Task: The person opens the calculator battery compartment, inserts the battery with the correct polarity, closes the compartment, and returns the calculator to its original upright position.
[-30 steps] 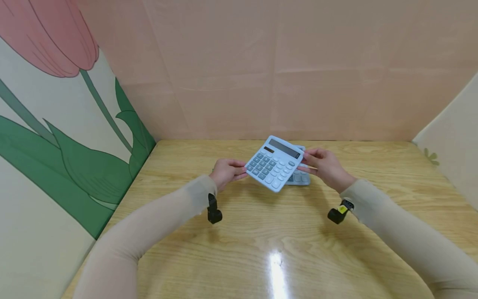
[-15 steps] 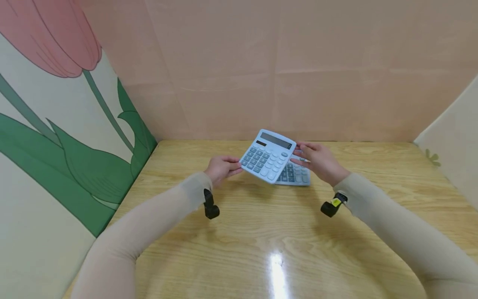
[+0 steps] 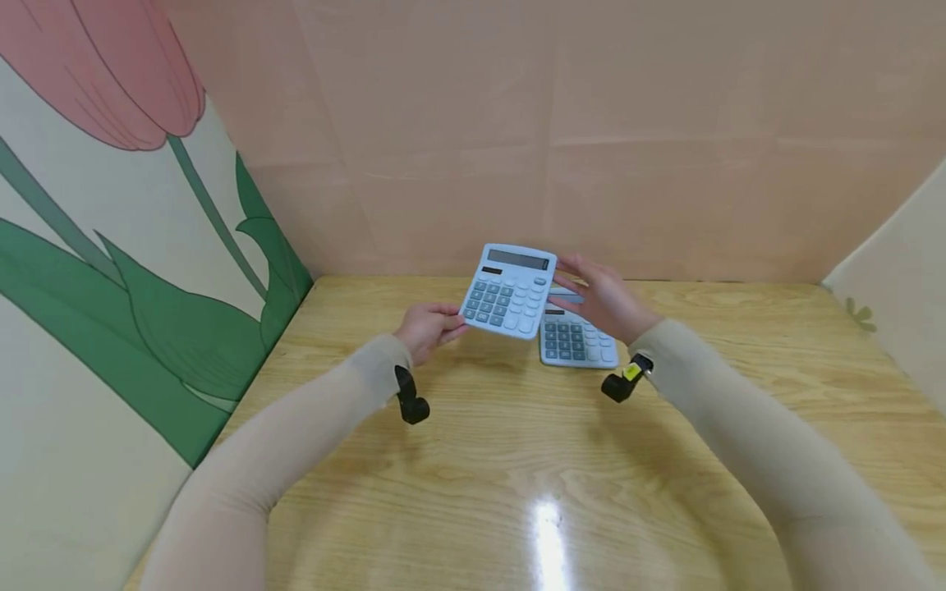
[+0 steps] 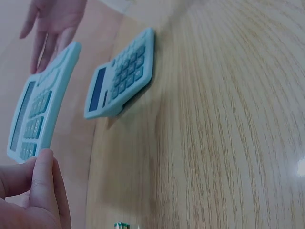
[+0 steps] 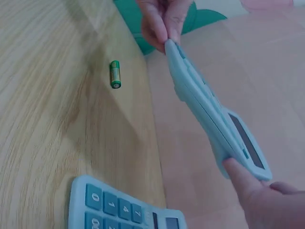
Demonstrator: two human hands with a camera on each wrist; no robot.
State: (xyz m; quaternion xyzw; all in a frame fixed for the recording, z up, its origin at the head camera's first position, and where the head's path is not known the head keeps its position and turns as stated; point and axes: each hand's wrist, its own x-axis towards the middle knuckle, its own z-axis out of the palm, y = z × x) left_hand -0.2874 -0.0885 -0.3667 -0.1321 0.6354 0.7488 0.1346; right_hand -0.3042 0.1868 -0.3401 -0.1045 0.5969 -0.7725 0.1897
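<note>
A light-blue calculator (image 3: 507,291) is held up above the table, its screen at the far side. My left hand (image 3: 429,330) pinches its near left corner between thumb and fingers. At its right edge, my right hand (image 3: 608,297) has its fingers spread and fairly straight; in the right wrist view a finger (image 5: 240,176) touches the back near the screen end. A second calculator (image 3: 578,343) of the same kind lies face up on the table below, partly covered by the right hand. Past it lies a green battery (image 5: 115,75), hidden in the head view.
The wooden table (image 3: 473,460) meets a pink-draped back wall (image 3: 591,123). A side panel with a painted tulip (image 3: 111,74) stands at the left, and a pale panel (image 3: 897,263) at the right. Both wrists carry small black cameras (image 3: 411,402).
The raised calculator has moved left and up and turned straighter, uncovering more of the one beneath. Both hands have moved left with it; the right hand's fingers have straightened from a pinch.
</note>
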